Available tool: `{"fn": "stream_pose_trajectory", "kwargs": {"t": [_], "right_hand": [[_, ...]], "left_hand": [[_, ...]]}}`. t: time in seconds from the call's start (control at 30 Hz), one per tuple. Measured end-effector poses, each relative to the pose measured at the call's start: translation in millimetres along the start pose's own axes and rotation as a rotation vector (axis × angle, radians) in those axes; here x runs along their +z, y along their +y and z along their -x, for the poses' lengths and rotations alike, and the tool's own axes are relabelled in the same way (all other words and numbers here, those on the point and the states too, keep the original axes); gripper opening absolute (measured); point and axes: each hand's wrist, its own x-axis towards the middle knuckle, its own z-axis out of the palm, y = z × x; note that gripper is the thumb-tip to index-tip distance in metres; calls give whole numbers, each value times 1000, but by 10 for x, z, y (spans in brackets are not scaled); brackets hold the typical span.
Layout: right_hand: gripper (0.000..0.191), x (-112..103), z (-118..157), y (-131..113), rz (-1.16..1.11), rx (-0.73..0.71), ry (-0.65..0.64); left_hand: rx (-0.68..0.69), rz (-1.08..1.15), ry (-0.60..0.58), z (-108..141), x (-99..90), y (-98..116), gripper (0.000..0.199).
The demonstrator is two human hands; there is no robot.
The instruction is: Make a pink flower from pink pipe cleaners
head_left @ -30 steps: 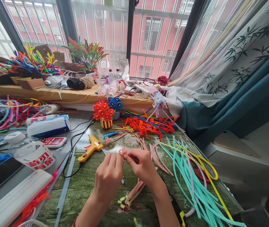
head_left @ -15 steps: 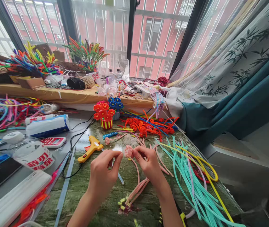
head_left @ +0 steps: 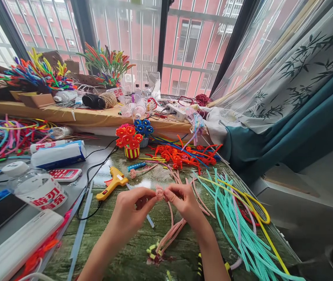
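A small pink pipe-cleaner flower (head_left: 159, 192) is held up over the green tabletop between my two hands. My left hand (head_left: 139, 205) pinches its left side with thumb and forefinger. On its right, my right hand (head_left: 182, 199) grips the base of the bloom, and its pink stem (head_left: 170, 214) hangs down below. Pink pipe cleaners (head_left: 172, 234) with yellow-green bits at their ends lie beneath my hands. Another pink flower (head_left: 133, 173) rests on the table beyond them, near a blue tube (head_left: 136, 167).
A yellow glue gun (head_left: 113, 183) with a black cord lies left of my hands. Mint pipe cleaners (head_left: 239, 226) spread out at the right. Red pipe cleaners (head_left: 181, 154) and a striped pot of red flowers (head_left: 131, 152) are behind. A plastic bottle (head_left: 38, 187) stands at the left.
My left hand has moved right and now pinches the pink flower, which has turned and sits slightly lower. My right hand keeps hold of it.
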Motion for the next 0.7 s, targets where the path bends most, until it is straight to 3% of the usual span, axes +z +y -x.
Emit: {"fn": "stream_pose_trajectory", "kwargs": {"t": [0.3,0.53,0.7], "right_hand": [[17,57,-12,-12,162,-89,61],[12,31,-6,-16,252,-169,38],[12,11,7,12,276,-173,34]], "left_hand": [[-242,230,5,-25,-10,-59,29],[-265,356,-70,-36,-47,-44,27],[-266,322,-103,-15,-40,-26,30]]}}
